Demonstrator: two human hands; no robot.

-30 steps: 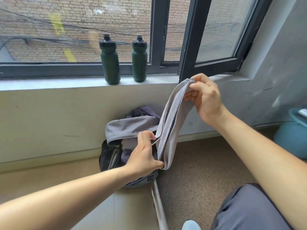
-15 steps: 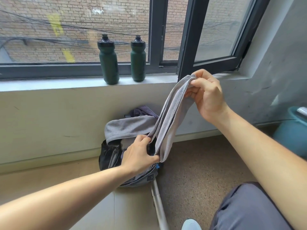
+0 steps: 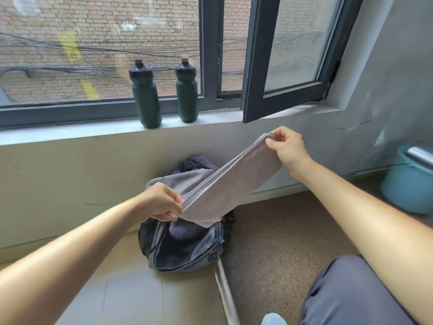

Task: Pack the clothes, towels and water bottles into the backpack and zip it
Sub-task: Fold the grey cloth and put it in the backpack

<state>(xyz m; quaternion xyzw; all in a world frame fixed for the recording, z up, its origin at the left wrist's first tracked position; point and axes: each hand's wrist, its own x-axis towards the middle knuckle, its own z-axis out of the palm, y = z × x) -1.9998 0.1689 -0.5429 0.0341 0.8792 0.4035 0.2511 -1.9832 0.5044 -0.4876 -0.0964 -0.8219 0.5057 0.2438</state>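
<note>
A grey towel (image 3: 230,184) is stretched in a folded band above the open dark backpack (image 3: 187,252) on the floor by the wall. My left hand (image 3: 161,201) pinches its lower end just over the bag's opening. My right hand (image 3: 289,147) pinches its upper end, higher and to the right. Another grey cloth (image 3: 178,179) lies draped over the bag's back part, and dark purple fabric (image 3: 185,231) shows inside. Two dark green water bottles (image 3: 145,95) (image 3: 187,91) stand upright on the windowsill.
A window sash (image 3: 288,90) swings inward over the sill (image 3: 70,132) on the right. A teal bucket (image 3: 408,181) stands against the right wall. A metal pole (image 3: 226,294) lies on the floor in front of the bag. My grey-trousered knee (image 3: 351,292) is at the lower right.
The towel has been pulled taut into a flatter folded band. My right hand dropped lower, and my left hand shifted left to pinch the towel's lower end. The camera tilted down.
</note>
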